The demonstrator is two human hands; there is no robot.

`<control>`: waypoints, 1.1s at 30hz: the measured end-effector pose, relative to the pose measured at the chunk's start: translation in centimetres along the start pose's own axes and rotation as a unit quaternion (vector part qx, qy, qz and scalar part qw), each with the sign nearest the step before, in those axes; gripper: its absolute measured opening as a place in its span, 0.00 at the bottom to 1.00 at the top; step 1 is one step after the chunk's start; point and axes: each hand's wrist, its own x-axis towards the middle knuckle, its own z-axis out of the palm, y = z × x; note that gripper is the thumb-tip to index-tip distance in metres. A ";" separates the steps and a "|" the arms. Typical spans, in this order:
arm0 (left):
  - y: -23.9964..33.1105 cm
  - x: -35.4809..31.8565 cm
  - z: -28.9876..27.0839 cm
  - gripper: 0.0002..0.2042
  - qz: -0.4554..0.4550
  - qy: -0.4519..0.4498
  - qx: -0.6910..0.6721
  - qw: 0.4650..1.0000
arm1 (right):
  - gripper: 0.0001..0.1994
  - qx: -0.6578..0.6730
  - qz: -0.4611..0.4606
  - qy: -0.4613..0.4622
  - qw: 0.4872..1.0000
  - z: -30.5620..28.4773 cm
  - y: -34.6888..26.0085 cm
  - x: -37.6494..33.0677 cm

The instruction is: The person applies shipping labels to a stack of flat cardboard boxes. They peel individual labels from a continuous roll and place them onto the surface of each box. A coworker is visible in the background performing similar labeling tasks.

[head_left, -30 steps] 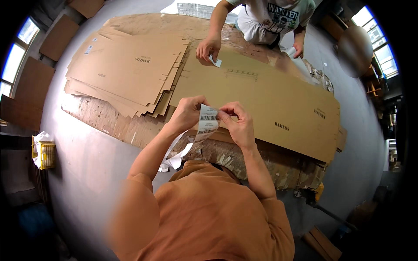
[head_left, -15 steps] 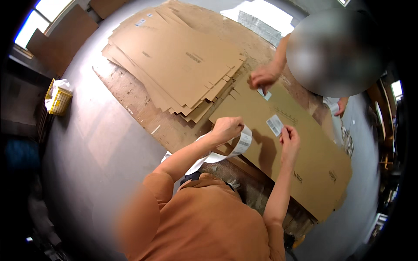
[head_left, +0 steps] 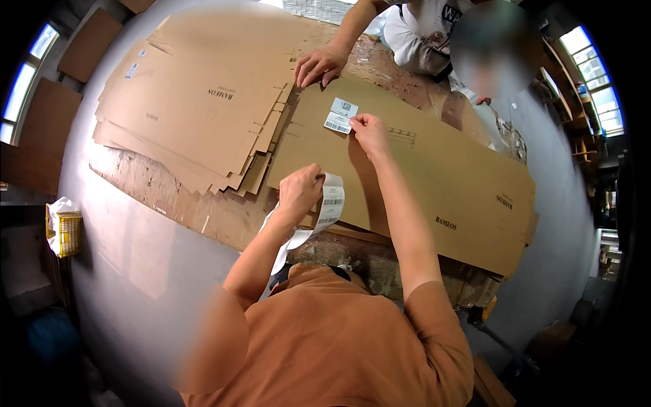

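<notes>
Evidently, in the head view, the two hands share the handling of the labels. The left hand (head_left: 300, 192) pinches a strip of labels (head_left: 332, 197) near its upper end, thumb and fingers closed together, so that the band curls down on the hand's right and trails toward the body. Held up like this, the strip probably stays off the carton and keeps from sticking to it.

The right hand (head_left: 369, 136) reaches farther forward and pinches a white label (head_left: 338, 124) by its right side, between thumb and fingers; that grip leaves most of the printed face uncovered. The label is over the upper left part of a flat brown carton (head_left: 468, 186). Whether it touches the cardboard, or is one piece or two abutting, I cannot tell.

A co-worker's hand (head_left: 321, 66) lies with fingers slightly spread at the carton's far left corner, perhaps to steady it. The carton lies flat on a worn table (head_left: 169, 183), giving a broad, level face. On its left, a stack of flattened cartons (head_left: 196, 102) sits within the co-worker's reach, its edges unevenly staggered.
</notes>
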 end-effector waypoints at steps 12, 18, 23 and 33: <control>-0.1 -0.4 -0.2 0.06 0.020 0.013 0.005 1.000 | 0.12 -0.316 -0.108 0.016 0.943 1.4 -2.1 -0.6; 0.1 -0.4 0.0 0.05 0.012 0.012 0.000 1.000 | 0.24 -0.367 -0.041 0.057 0.928 -0.6 -3.0 -1.4; 0.4 -0.2 0.3 0.06 -0.011 -0.013 0.003 1.000 | 0.23 -0.293 -0.044 0.130 0.946 -11.8 4.4 -5.4; 0.7 -6.1 -0.3 0.02 -0.017 -0.018 -0.099 0.995 | 0.34 -0.397 0.358 0.372 0.759 -45.1 17.8 -25.0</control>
